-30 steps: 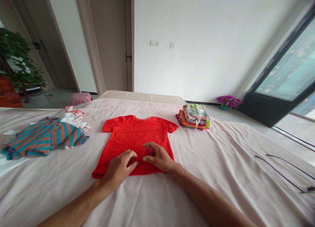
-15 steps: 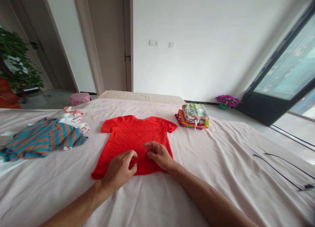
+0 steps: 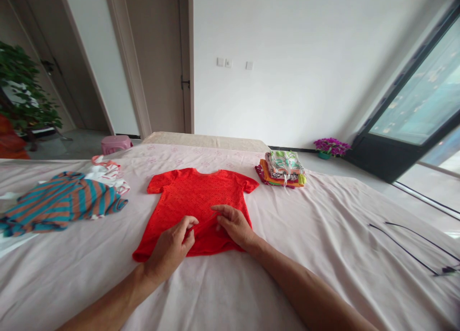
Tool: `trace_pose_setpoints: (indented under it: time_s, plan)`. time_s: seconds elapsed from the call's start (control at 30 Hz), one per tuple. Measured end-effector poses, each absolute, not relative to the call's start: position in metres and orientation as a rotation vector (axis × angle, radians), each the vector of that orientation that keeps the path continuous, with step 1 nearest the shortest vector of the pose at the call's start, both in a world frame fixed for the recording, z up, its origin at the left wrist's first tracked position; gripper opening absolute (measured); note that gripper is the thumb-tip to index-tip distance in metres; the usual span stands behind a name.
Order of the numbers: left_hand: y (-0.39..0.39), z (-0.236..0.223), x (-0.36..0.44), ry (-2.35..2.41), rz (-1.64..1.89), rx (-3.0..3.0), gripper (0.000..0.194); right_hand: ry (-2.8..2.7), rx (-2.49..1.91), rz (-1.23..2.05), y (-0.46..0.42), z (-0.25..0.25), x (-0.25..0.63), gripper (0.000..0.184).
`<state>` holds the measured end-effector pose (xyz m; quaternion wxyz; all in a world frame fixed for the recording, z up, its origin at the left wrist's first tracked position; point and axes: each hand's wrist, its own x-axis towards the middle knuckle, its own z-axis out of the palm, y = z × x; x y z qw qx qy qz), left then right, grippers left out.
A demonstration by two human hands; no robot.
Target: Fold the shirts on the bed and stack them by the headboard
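A red short-sleeved T-shirt (image 3: 187,197) with a pattern of small holes lies spread on the bed, neck end away from me. My left hand (image 3: 174,242) is over its lower middle, with thumb and forefinger apart and no cloth visible between them. Beside it, my right hand (image 3: 233,225) has its forefinger stretched out. Its thumb and other fingers pinch a raised fold of the shirt, though the fingertips are partly hidden. The shirt's bottom hem lies beneath and between both hands.
A pale sheet (image 3: 305,254) covers the bed. On the left lie a crumpled striped garment (image 3: 72,199) and a white-and-red cloth (image 3: 111,177). A stack of folded clothes (image 3: 283,168) sits at the back right. Thin black straps (image 3: 402,247) lie at the right.
My left thumb and forefinger have parted and let go of the shirt's fold, which has sunk on that side. The right hand has hardly moved.
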<state>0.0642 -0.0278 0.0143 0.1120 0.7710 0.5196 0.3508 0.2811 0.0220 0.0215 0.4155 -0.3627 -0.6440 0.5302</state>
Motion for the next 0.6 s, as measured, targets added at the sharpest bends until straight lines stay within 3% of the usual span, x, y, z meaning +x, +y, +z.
trace_pose_setpoints:
  time_s: [0.23, 0.6]
  plan:
    - [-0.030, 0.017, 0.063, 1.508, 0.948, 2.316, 0.017, -1.716, -1.009, 1.205, 0.022, 0.025, 0.284, 0.042]
    - [-0.040, 0.027, 0.059, 1.246, 0.776, 2.613, 0.014, -2.530, -0.711, 0.843, 0.022, 0.050, 0.311, 0.038]
